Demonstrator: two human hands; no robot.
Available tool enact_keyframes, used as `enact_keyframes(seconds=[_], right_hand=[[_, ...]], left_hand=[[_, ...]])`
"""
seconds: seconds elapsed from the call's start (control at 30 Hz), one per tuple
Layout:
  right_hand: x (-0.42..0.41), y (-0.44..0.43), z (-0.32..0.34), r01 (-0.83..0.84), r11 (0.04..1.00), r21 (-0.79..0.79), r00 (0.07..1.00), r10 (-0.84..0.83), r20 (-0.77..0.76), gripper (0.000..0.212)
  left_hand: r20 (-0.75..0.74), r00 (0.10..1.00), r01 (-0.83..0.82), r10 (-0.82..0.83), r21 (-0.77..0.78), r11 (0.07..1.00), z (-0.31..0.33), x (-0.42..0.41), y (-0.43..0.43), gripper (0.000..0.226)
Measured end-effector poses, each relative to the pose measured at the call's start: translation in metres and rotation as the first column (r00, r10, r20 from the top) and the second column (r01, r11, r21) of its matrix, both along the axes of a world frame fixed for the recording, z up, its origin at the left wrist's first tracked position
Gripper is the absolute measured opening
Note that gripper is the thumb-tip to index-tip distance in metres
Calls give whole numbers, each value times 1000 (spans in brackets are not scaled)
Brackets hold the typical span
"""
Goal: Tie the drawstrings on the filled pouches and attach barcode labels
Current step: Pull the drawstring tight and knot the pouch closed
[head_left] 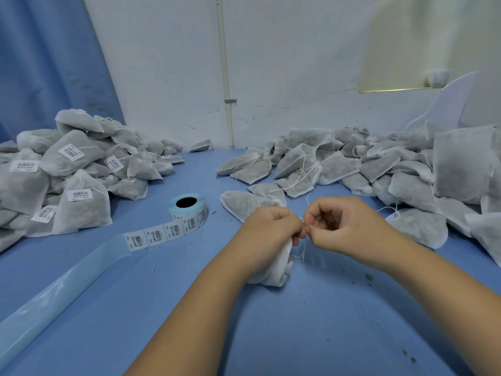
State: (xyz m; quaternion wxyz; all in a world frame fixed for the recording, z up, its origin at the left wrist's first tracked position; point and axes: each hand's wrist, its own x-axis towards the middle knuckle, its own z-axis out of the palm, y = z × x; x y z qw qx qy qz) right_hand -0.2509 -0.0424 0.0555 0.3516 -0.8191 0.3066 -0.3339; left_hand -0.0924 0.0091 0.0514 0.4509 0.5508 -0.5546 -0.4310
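near: left hand (271,229) gripping the bunched white mesh fabric pouch (273,270), which is lying under its palm and trailing nearer | right hand (341,226) pinching the thin white drawstring (303,251), fingertips meeting the left's | farther left: blue-cored barcode label roll (187,210) sitting nearer the left hand | far right: heap of untied grey pouches (352,164) waiting

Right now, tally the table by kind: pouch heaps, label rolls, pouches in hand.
Heaps of grey filled mesh pouches: 2 (labelled heap, unlabelled heap)
Roll of white barcode labels: 1
White pouch gripped by left hand, right hand pinching its drawstring: 1
Total: 4
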Motion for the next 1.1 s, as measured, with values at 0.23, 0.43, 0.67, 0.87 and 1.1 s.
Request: enact_keyframes(seconds=[0.23, 0.43, 0.67, 0.87, 1.1], right_hand=[[2, -4, -5, 29, 1000, -5, 1000, -29, -9, 17], [-1, -7, -7, 7, 1000, 29, 999, -6, -42, 8], [-4, -9, -8, -59, 995, 76, 993, 67, -100, 21], [-4, -10, -8, -85, 991, 101, 990, 95, -105, 21], [-5, -11, -9, -107, 989, 101, 987, 118, -106, 22]], left_hand=[[65, 997, -26, 28, -36, 999, -4, 1, -1, 34], [110, 994, 7, -7, 0, 1000, -2, 1, 2, 30], [194, 979, 47, -58, 62, 997, 4, 7, 6, 26], [191, 978, 71, -88, 93, 993, 6, 11, 8, 18], [167, 984, 56, -68, 80, 995, 4, 11, 8, 21]])
